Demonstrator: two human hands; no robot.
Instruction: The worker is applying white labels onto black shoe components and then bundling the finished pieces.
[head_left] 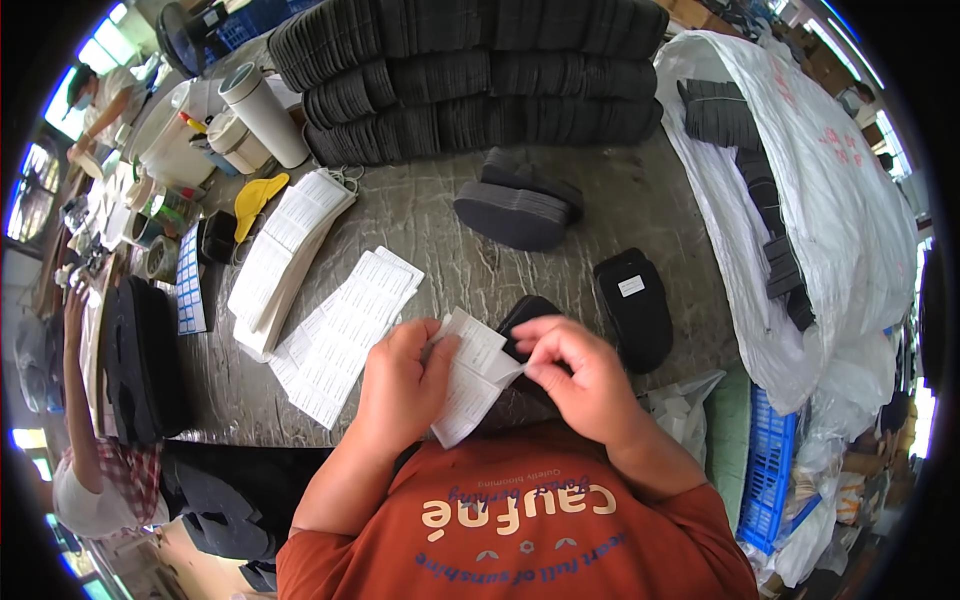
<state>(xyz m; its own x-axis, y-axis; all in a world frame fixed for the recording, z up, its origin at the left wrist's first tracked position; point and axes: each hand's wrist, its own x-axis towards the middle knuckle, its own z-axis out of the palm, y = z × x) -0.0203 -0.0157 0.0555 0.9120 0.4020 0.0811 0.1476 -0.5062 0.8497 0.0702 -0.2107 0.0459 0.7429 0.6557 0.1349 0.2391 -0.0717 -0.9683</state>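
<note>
My left hand point(408, 378) is closed on a white sheet of labels point(468, 385), thumb on top. At the sheet's right edge, my right hand point(582, 372) pinches a small white label point(508, 369), its fingers slightly blurred. Whether that label is fully off the sheet, I cannot tell. Partly hidden behind my hands lies a black insole point(530, 310). To the right, another black insole point(636, 322) bears a white label near its upper end. Farther back sits a small pile of black insoles point(512, 214). More label sheets point(350, 335) lie fanned out beside my left hand.
Tall rows of bundled black insoles point(480, 85) line the table's back. A large white sack point(815, 190) with more bundles stands at right, above a blue crate point(768, 460). At left are a thick label stack point(290, 240), a white tumbler point(264, 115) and a person's arm point(80, 390).
</note>
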